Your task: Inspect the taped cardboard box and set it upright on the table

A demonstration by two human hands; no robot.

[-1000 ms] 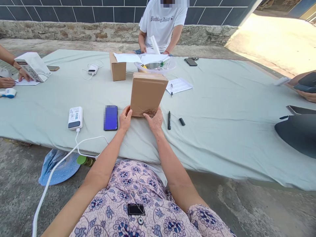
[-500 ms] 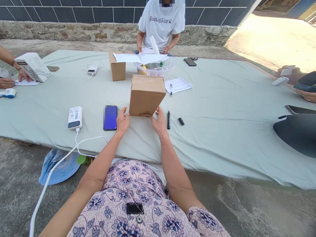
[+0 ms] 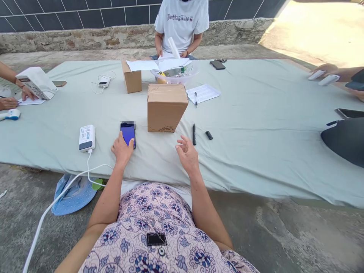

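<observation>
A taped brown cardboard box (image 3: 165, 107) stands upright on the pale green mat (image 3: 256, 125), with neither hand on it. My left hand (image 3: 122, 149) lies over the near end of a phone with a lit blue screen (image 3: 128, 132), fingers resting on it. Off to the right, my right hand (image 3: 187, 153) hovers just above the mat, open with fingers spread and nothing in it. A black pen (image 3: 194, 134) and its cap (image 3: 209, 135) lie just beyond that hand.
A white power bank (image 3: 87, 138) with a white cable sits left of the phone. Further back are a smaller box (image 3: 132, 77), a clear bowl (image 3: 176, 74) under papers, and a printed sheet (image 3: 203, 93). A person in a white shirt (image 3: 182, 22) sits opposite; other people's hands work at both sides.
Both hands have let go of the box, which now stands flat. My left hand moved left onto the phone; my right hand drew back toward me.
</observation>
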